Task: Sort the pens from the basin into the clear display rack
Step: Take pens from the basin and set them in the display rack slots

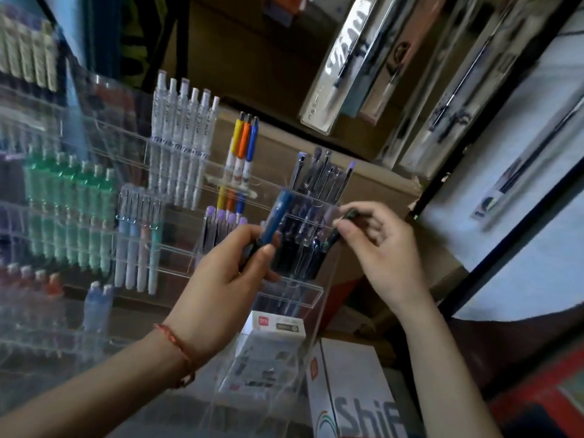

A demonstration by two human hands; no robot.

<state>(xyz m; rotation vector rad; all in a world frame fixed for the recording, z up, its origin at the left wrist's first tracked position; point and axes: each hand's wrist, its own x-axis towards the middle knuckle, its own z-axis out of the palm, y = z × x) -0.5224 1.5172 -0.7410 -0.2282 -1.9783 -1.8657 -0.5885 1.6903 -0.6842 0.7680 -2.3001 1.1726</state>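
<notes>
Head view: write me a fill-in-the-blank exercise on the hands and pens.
The thick blue pen is gripped by the ____. The slim dark pen is pinched by the ____. The braided red string bracelet circles the ____ wrist.
Missing: left hand; right hand; left.

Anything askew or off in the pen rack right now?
Minor: the purple-topped pens in the upper-right slot of the rack lean at mixed angles, unlike the neat row of white pens. Nothing looks spilled or broken. The left side is too blurred to judge.
</notes>
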